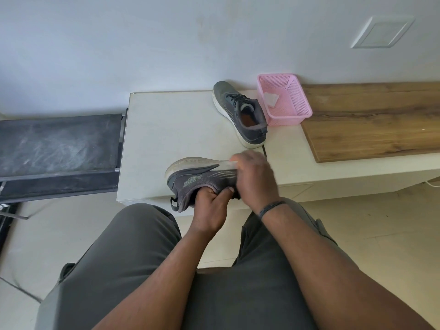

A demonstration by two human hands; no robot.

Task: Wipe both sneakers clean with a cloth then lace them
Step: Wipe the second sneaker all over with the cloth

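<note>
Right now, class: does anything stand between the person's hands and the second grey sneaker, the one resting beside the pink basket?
Nothing visible does. The second grey sneaker lies on bare white tabletop beyond both hands.

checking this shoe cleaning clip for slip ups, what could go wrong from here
1. The grey sneaker held on its side overhangs the white table's near edge; only the left hand grips its collar, so hard wiping by the right hand might twist it free.
2. The grey sneaker standing upright touches the pink plastic basket; reaching there could nudge either.
</note>
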